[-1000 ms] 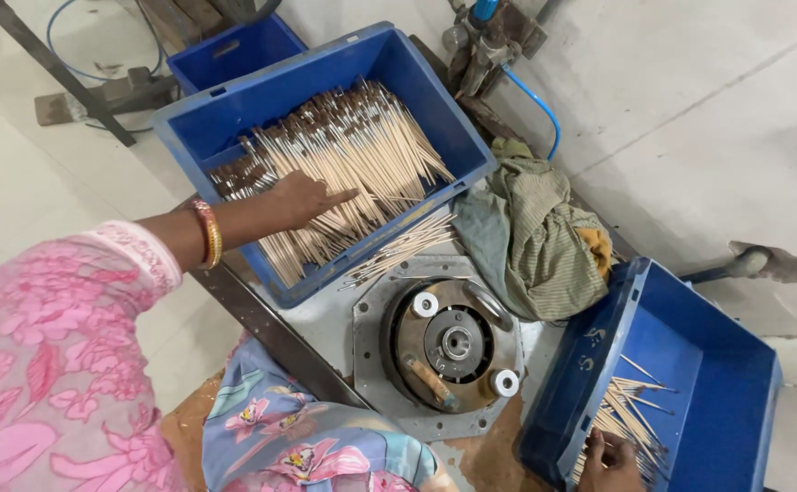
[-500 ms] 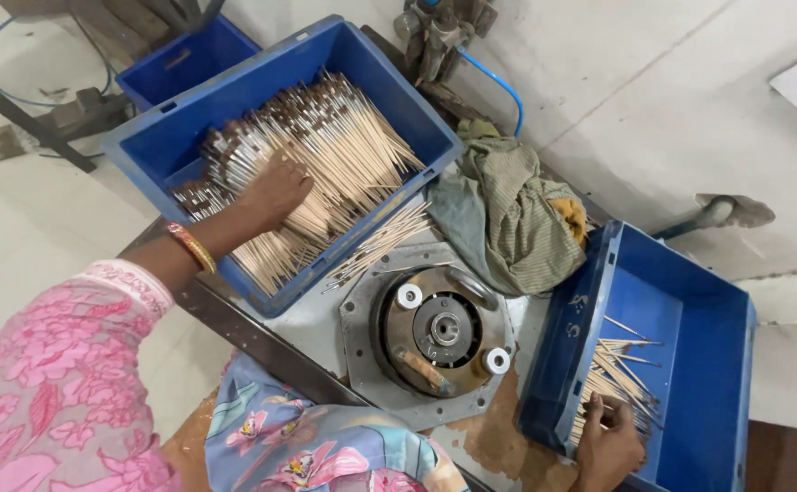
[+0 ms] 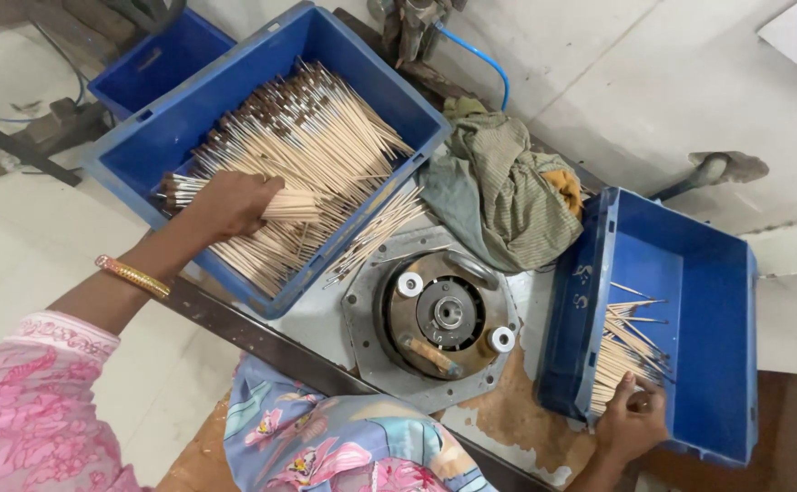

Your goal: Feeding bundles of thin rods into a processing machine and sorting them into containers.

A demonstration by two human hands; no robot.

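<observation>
The left hand [image 3: 227,205] has its fingers closed around a bundle of sticks [image 3: 291,206], gathered from the far-left bin [image 3: 134,159]; the right hand [image 3: 633,421] has its fingers pressed on the sticks in the right bin [image 3: 722,364], steadying them.

Big crate [image 3: 376,68] left of the round metal disc [image 3: 441,314] was blue, its sticks [image 3: 326,137] pale tan with dark brown tips. Crate [image 3: 717,301] right of the disc blue too. Cloth [image 3: 499,187] above the disc was olive-green striped with an orange patch. Sleeve [image 3: 25,401] pink floral, bangle [image 3: 132,277] gold-orange.
</observation>
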